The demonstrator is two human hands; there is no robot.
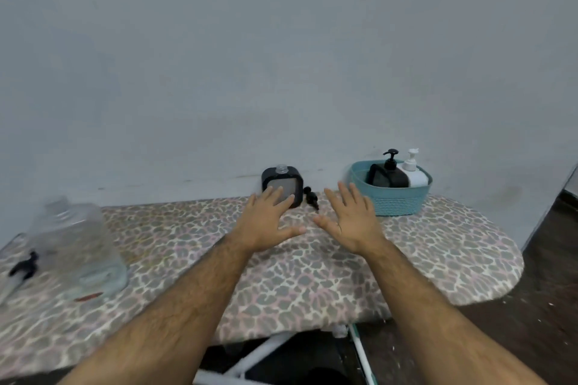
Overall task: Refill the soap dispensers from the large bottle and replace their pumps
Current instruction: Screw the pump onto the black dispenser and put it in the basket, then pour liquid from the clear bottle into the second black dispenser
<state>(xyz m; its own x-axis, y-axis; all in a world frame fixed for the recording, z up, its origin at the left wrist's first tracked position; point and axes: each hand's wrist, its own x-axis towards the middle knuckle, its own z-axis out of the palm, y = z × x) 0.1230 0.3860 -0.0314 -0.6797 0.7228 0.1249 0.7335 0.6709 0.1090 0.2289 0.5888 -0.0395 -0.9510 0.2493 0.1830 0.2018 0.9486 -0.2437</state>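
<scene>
1. Both my hands hover fingers apart, holding nothing: left hand before the open black dispenser, right hand to its right.
2. Its loose pump lies just right of it; I should seat it straight, then twist.
3. Count: one large bottle far left; two pumped dispensers in the basket to the right.

The large bottle is motion-blurred; left fingers partly hide the dispenser.
</scene>
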